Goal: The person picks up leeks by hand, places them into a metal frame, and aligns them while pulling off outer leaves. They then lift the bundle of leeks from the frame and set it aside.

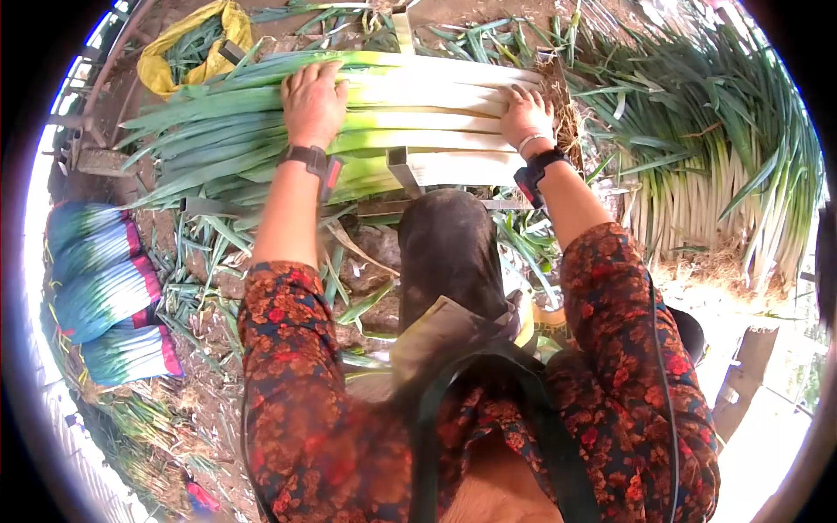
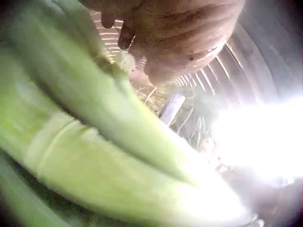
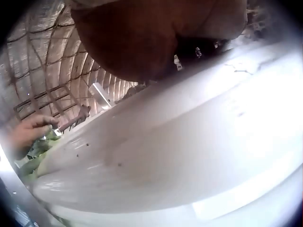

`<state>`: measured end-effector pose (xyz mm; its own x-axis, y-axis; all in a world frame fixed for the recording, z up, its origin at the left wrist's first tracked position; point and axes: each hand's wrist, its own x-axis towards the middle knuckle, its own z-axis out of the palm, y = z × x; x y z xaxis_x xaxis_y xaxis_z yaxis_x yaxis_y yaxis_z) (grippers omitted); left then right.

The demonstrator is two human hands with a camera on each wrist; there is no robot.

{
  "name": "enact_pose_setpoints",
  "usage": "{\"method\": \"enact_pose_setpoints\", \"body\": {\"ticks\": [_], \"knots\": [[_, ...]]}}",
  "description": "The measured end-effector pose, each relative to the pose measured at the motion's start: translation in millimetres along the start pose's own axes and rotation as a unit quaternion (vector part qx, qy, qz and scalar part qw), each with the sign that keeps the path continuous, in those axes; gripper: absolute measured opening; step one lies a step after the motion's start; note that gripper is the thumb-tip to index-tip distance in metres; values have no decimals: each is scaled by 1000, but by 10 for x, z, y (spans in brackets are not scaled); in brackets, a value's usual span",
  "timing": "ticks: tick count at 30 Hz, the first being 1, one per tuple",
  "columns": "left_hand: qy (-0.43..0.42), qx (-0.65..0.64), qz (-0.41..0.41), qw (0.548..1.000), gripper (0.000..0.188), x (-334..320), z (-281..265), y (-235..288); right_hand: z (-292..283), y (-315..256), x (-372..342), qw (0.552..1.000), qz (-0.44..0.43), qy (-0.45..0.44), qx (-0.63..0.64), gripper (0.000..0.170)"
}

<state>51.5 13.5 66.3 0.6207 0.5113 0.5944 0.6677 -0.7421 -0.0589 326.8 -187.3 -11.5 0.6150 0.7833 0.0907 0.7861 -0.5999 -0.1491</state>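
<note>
A thick row of leeks lies crosswise in a metal frame in the head view, green leaves left, white stalks and roots right. My left hand rests on top where the leaves turn pale, fingers pointing away from me. Over the white stalks near the root ends lies my right hand, its fingers spread. Pale green leek stalks fill the left wrist view below the hand. White stalks pass close under my right hand in the right wrist view.
Metal uprights of the frame stand at the near and far sides. At right lies a large heap of leeks. Bagged leek bundles sit at left, a yellow sack at back left. Loose leaves litter the ground.
</note>
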Motion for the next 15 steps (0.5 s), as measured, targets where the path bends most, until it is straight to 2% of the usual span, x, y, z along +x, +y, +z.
{"method": "enact_pose_setpoints", "body": {"ticks": [1,4,6,8,11,14,15], "knots": [[-62,4,12,998,37,-23,118,1,7,26,-13,1000,-10,-8,10,42],[-192,-6,-22,981,35,-19,266,-15,-39,96,-18,999,-33,-21,29,46],[-219,-5,-23,975,35,-144,240,39,-126,-31,-121,1000,7,-6,21,51],[-237,17,-20,971,36,-165,222,0,-111,-71,-174,999,15,-38,0,63],[-216,14,-15,976,34,-130,336,-37,-75,-83,-130,998,19,-54,-18,64],[-309,-52,-68,947,37,71,254,-50,-72,-59,-103,998,9,-54,-13,64],[-296,-61,-65,951,40,115,197,-53,-81,-50,-121,999,2,-47,-18,64]]}}
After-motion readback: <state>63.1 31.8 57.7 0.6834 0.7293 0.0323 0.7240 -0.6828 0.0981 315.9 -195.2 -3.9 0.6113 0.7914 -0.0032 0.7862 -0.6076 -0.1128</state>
